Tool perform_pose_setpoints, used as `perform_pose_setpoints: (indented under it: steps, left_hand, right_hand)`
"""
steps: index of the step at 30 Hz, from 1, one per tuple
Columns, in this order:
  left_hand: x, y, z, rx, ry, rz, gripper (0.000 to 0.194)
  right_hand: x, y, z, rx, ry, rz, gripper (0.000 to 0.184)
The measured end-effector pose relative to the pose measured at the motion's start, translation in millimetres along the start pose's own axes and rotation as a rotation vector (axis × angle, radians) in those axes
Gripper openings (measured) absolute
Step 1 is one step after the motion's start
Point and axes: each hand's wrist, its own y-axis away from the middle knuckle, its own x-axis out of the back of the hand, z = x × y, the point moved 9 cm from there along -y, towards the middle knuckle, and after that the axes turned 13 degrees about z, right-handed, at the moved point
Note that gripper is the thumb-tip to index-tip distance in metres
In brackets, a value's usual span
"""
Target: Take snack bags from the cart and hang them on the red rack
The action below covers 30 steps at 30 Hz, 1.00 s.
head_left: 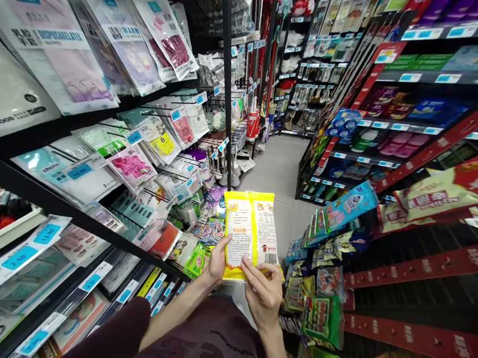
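I hold a yellow snack packet (251, 226) upright in front of me, its printed back with text and a barcode facing me. My left hand (217, 262) grips its lower left edge, thumb on the front. My right hand (265, 293) pinches its lower right corner, fingers closed on the packet. Both forearms reach up from the bottom of the view over my dark maroon clothing (204, 346).
A narrow shop aisle with grey floor (282, 172) runs ahead. Black shelving on the left (227, 86) carries hanging packets of gloves and household goods with blue price tags. Red-edged shelves on the right (439, 143) hold snack bags (347, 207) and boxes.
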Motion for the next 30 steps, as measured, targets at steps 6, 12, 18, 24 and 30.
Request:
perform_pose_setpoints:
  steps: [6, 12, 18, 24, 30]
  left_hand:
    - [0.7, -2.8, 2.2, -0.012, 0.001, -0.005, 0.052]
    - [-3.6, -3.6, 2.6, 0.004, 0.011, -0.017, 0.051]
    - [-6.2, -3.3, 2.4, 0.006, 0.009, 0.006, 0.051]
    - [-8.7, -0.1, 2.9, 0.012, -0.001, 0.000, 0.051]
    - [-7.7, 2.9, 4.0, 0.018, 0.009, -0.010, 0.050]
  right_hand:
    - [-1.7, 4.6, 1.5, 0.031, 0.011, -0.004, 0.051]
    - [-1.3, 7.0, -2.7, 0.099, -0.034, 0.003, 0.047]
    - [-0.1, 5.5, -4.3, 0.116, -0.010, 0.020, 0.042]
    - [0.3, 5.9, -5.4, 0.114, 0.002, 0.023, 0.038]
    - [0.0, 7.8, -8.1, 0.108, 0.005, 0.034, 0.038]
